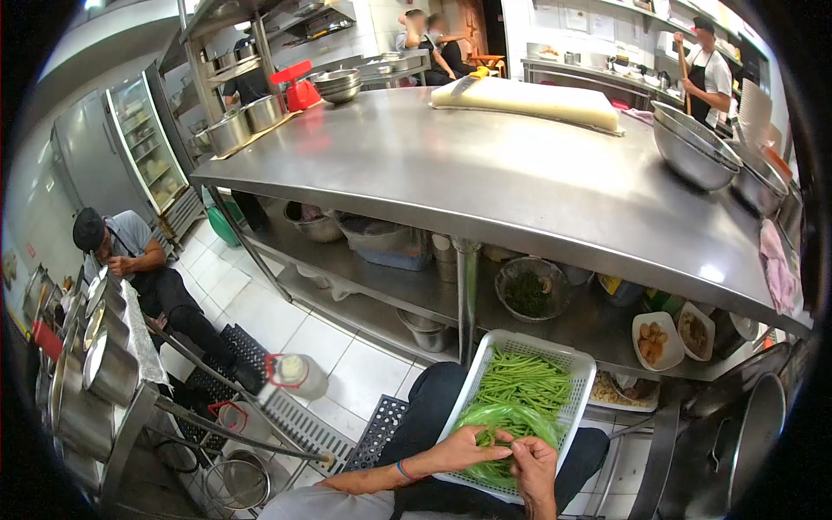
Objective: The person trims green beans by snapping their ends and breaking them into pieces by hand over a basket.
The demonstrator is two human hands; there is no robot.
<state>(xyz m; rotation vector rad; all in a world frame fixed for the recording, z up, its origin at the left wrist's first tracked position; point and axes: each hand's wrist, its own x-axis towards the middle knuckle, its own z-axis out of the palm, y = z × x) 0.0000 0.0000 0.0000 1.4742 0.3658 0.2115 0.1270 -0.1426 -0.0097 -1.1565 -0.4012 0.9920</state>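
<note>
A white plastic basket (582, 381) rests on the person's lap, with many green beans (524, 380) in its far part. Nearer the body, a green plastic bag (542, 420) lies open in the basket with more beans in it. Over the bag, my left hand (468, 449) has its fingers closed on green beans. Close beside it on the right, my right hand (533, 466) is closed, thumb and finger pinched near the left fingertips; what it holds is too small to make out.
A long steel table (364, 156) stands ahead, bearing a white slab (529, 102), steel bowls (693, 147) and a red scale (299, 91). Its lower shelf holds bowls and tubs. A seated person (156, 277) is at left; other people stand or sit farther back.
</note>
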